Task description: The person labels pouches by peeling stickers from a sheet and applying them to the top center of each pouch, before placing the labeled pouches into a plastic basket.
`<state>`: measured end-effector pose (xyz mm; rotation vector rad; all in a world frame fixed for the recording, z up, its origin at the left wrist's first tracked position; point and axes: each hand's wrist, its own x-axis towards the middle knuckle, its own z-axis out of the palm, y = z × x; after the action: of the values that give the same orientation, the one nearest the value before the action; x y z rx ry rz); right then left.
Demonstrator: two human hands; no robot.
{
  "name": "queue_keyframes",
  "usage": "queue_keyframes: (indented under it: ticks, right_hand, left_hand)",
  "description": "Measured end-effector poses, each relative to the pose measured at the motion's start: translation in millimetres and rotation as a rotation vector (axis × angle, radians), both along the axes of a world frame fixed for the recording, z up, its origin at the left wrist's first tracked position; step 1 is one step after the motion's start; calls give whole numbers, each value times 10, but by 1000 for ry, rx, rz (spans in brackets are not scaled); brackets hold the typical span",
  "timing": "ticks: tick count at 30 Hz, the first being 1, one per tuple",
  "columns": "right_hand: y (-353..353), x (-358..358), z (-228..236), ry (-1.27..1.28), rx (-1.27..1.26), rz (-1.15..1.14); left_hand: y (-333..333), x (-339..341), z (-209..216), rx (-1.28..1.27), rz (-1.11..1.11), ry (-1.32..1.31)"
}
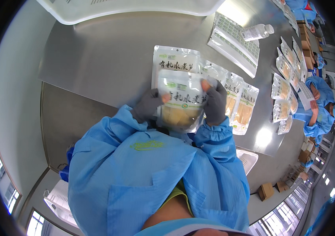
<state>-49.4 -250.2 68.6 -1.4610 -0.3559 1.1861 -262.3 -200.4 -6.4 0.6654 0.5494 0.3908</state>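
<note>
Between my two hands is a clear-and-white food pouch (pixel 181 100) with pale yellow pieces inside, held up above the table edge. My left hand (pixel 148 105), in a dark grey fingerless glove, pinches its left side. The right hand (pixel 214 101), gloved alike, grips the upper right side with the thumb on the front. Behind the held pouch lies another pouch (pixel 175 53), partly covered by it. To its right, several more pouches (pixel 245 108) overlap in a row on the metal table.
A white plastic basket (pixel 136 13) stands at the far edge. Sheets of green-printed labels (pixel 234 43) lie at the right, with a clear bottle (pixel 257 32) on them. Farther right, more pouches (pixel 281 88) lie before a person in blue (pixel 319 104) holding a sheet.
</note>
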Motion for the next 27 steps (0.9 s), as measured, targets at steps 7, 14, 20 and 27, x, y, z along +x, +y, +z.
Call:
queue_keyframes:
  ticks: [7,14,20,27]
  right_hand:
    - [387,-308,-81,-598,117,-73]
    - [342,-379,-200,-1323,29,61]
    - [313,-335,-285,-1168,48,87]
    - [328,-272,-357,-919,42,130]
  left_hand:
    - [354,109,109,-198,180,-47]
    - [389,110,43,-251,112,-84]
    - [389,153,144,-350,126,-201]
    - [400,176,117,-422,134,-236]
